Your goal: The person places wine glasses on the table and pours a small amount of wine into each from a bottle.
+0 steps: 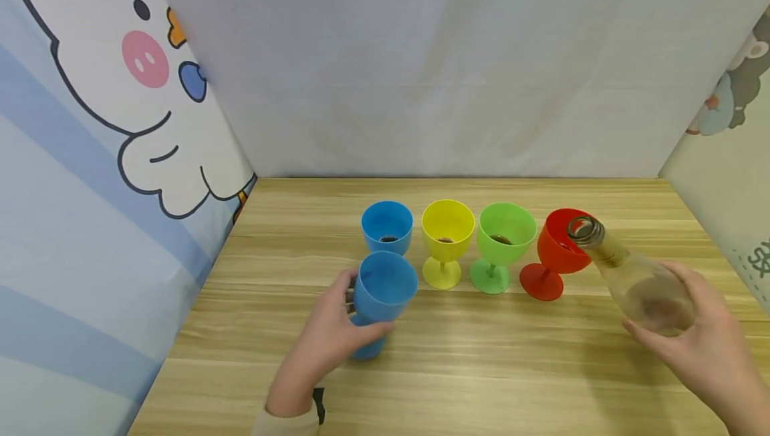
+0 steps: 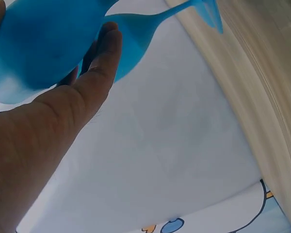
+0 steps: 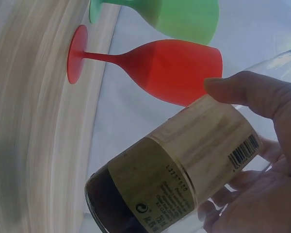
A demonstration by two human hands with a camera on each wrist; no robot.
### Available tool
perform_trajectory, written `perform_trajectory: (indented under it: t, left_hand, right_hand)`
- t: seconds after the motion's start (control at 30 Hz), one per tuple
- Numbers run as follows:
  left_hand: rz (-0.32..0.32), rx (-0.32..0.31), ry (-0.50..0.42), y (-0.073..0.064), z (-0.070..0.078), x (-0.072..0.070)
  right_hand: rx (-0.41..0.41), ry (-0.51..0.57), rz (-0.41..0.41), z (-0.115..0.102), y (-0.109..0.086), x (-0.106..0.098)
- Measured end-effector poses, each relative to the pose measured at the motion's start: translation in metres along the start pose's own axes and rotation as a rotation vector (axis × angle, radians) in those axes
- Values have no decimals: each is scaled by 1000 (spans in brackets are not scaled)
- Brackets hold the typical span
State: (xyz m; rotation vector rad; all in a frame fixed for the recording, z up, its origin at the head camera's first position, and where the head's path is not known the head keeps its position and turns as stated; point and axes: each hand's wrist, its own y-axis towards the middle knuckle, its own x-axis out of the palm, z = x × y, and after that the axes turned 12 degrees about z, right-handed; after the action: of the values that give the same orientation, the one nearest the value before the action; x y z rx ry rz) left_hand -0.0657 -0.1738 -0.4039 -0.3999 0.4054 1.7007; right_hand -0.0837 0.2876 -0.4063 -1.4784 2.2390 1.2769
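My left hand [image 1: 327, 332] grips a blue plastic goblet [image 1: 385, 282], its bowl also filling the top left of the left wrist view. Just behind stands a second blue goblet [image 1: 387, 222] with a little dark liquid in it. My right hand [image 1: 710, 336] holds a clear glass bottle [image 1: 637, 279], tilted with its mouth to the left, beside the rim of a red goblet [image 1: 559, 249]. A printed label [image 3: 184, 160] and dark liquid [image 3: 116, 201] near the bottle's base show in the right wrist view. Whether the held goblet contains anything is unclear.
A yellow goblet [image 1: 446, 232] and a green goblet [image 1: 504, 235] stand between the blue and red ones, each with some dark liquid. The wooden table [image 1: 469, 382] ends at a pale back wall [image 1: 433, 75]; a cartoon-printed panel [image 1: 90, 222] borders the left.
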Motion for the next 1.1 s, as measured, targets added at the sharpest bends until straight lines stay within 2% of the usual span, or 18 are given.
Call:
perform_trajectory:
  t: [0.4, 0.53, 0.87, 1.1]
  left_hand:
    - [-49, 94, -27, 0, 7, 14]
    - [-76, 96, -31, 0, 10, 18]
    - [-130, 78, -10, 0, 12, 32]
    - [-146, 110, 9, 0, 17, 38]
  right_hand:
    - [-98, -56, -8, -4, 5, 4]
    - [-130, -63, 1, -5, 4, 4]
    - [-130, -85, -36, -7, 1, 8]
    - [-136, -142, -68, -8, -2, 12]
